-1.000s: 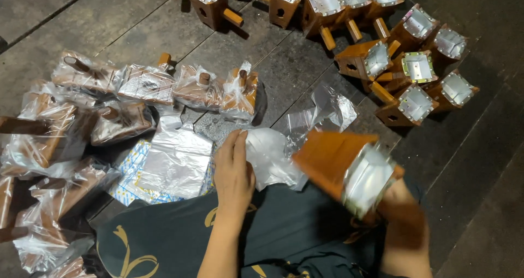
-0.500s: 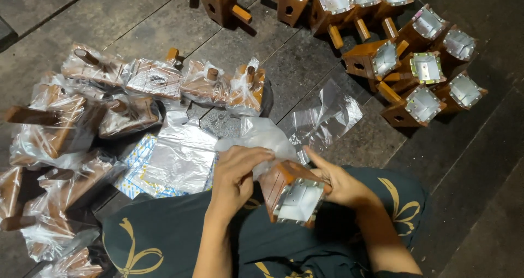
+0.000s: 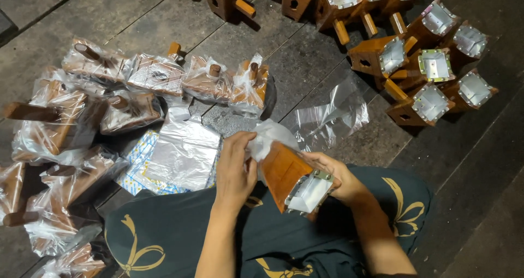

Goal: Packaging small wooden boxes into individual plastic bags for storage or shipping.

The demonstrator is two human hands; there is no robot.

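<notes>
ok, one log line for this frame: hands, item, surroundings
left hand: gripping clear plastic bag | right hand: holding wooden box | bagged boxes left | unbagged boxes right

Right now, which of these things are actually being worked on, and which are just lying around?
In hand:
- wooden box with metal-lined opening, held by right hand
- clear plastic bag over the box's far end, gripped by left hand

Lying about:
- bagged boxes on the left
- unbagged boxes at upper right
- stack of flat bags
- loose empty bag
</notes>
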